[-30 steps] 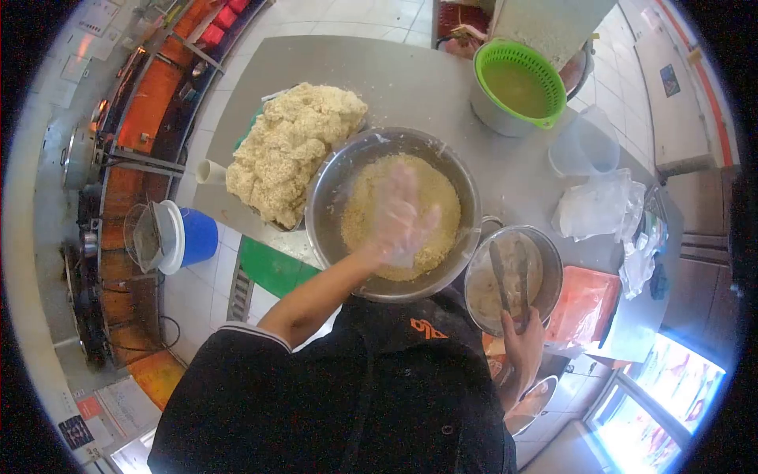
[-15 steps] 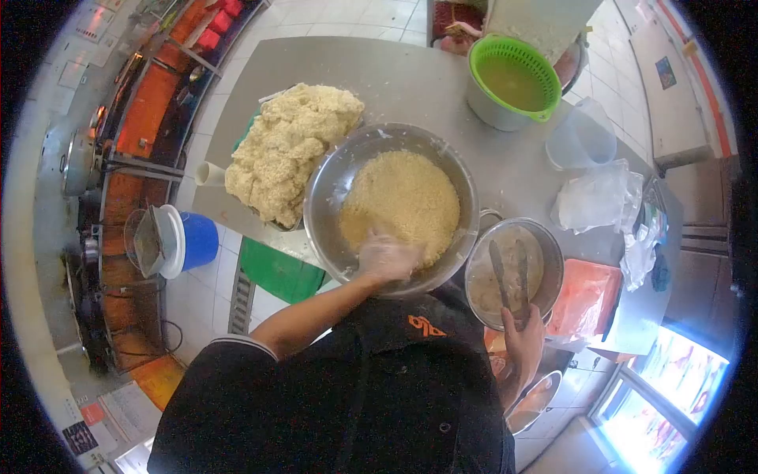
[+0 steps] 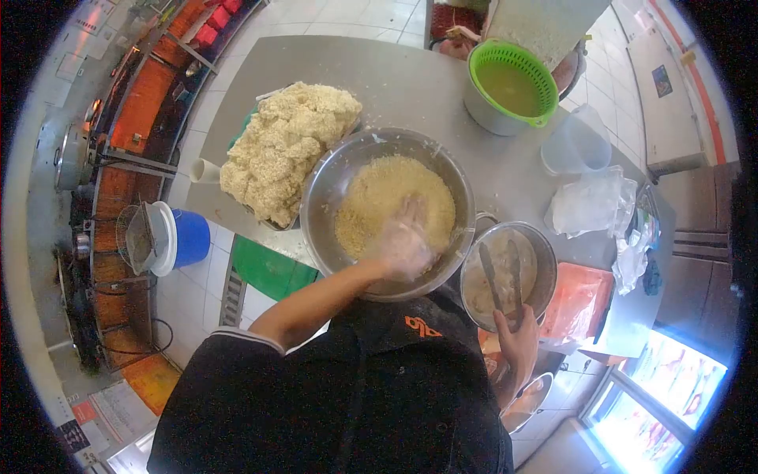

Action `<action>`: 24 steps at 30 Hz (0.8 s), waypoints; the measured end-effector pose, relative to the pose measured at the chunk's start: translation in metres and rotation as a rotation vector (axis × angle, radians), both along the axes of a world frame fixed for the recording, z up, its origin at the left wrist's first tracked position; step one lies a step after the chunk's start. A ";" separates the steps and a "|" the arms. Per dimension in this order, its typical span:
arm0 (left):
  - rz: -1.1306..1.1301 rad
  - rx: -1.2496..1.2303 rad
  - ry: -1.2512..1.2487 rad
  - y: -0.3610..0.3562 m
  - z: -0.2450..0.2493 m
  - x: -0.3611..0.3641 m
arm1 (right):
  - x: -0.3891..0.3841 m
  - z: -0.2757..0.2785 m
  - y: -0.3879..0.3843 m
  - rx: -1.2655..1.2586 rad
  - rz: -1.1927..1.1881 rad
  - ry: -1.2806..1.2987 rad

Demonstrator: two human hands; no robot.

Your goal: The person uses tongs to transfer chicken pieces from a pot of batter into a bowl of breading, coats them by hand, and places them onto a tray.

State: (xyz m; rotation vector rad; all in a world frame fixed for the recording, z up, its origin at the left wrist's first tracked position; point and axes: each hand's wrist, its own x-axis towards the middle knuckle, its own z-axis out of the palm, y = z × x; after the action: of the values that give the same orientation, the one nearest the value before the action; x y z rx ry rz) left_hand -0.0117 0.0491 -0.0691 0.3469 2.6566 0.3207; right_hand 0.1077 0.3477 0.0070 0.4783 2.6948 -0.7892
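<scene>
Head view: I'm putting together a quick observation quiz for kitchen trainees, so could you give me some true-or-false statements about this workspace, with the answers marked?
1. The left hand is in the steel mixing bowl, among pale yellow crumbs. True.
2. The right hand holds tongs at the steel pot. True.
3. Both hands grip the tongs. False: only the right hand does.
4. The crumbs fill the steel mixing bowl to its rim. False: bare inner wall shows above them.
5. A green perforated basket sits farther from the person than the steel mixing bowl. True.
6. The steel pot is left of the steel mixing bowl. False: it is on the right.
</scene>
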 end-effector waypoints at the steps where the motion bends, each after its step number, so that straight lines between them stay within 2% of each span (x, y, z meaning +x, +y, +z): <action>1: 0.075 0.053 -0.043 0.003 0.006 -0.001 | 0.003 -0.002 0.001 0.031 0.008 0.017; 3: 0.219 0.148 -0.118 0.004 0.035 -0.008 | 0.000 -0.006 0.002 0.039 0.001 0.033; 6: 0.252 -0.017 0.348 -0.008 0.011 -0.004 | 0.002 -0.011 0.002 0.008 -0.038 0.008; 8: 0.304 0.102 0.227 -0.027 -0.032 -0.005 | 0.008 -0.014 0.000 0.040 -0.061 0.025; 9: 0.336 0.168 0.172 -0.032 -0.035 -0.007 | 0.006 -0.008 0.000 0.041 -0.040 -0.019; 12: 0.486 -0.093 0.545 -0.034 -0.015 -0.005 | 0.005 0.000 -0.008 0.032 -0.026 -0.077; 14: 0.283 0.033 -0.102 -0.062 -0.029 -0.026 | 0.008 -0.006 -0.004 0.034 -0.020 -0.046; 16: 0.224 0.104 -0.274 -0.072 -0.048 -0.023 | 0.006 0.000 -0.004 0.041 -0.017 -0.079; 17: 0.253 0.100 -0.117 -0.072 -0.045 -0.018 | 0.002 0.001 -0.007 0.037 -0.019 -0.086; 19: 0.574 0.207 0.088 -0.068 -0.037 -0.014 | 0.003 -0.002 -0.006 0.021 -0.015 -0.040; 21: 1.168 0.453 0.187 -0.039 0.014 -0.022 | 0.003 -0.004 -0.003 0.029 -0.019 -0.003; 22: 1.108 0.503 0.172 -0.044 -0.011 -0.021 | 0.004 -0.005 -0.002 0.044 -0.016 0.003; 23: 1.052 0.550 0.156 -0.055 -0.058 -0.017 | 0.006 -0.006 -0.001 0.058 -0.008 0.005; 24: 1.012 0.512 0.110 -0.058 -0.065 -0.018 | 0.006 -0.005 -0.001 0.040 -0.002 0.000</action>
State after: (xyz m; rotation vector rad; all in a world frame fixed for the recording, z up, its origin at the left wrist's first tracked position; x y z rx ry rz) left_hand -0.0295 -0.0087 -0.1343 -0.8991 2.5968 1.3083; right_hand 0.1141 0.3470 0.0020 0.4900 2.7147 -0.7368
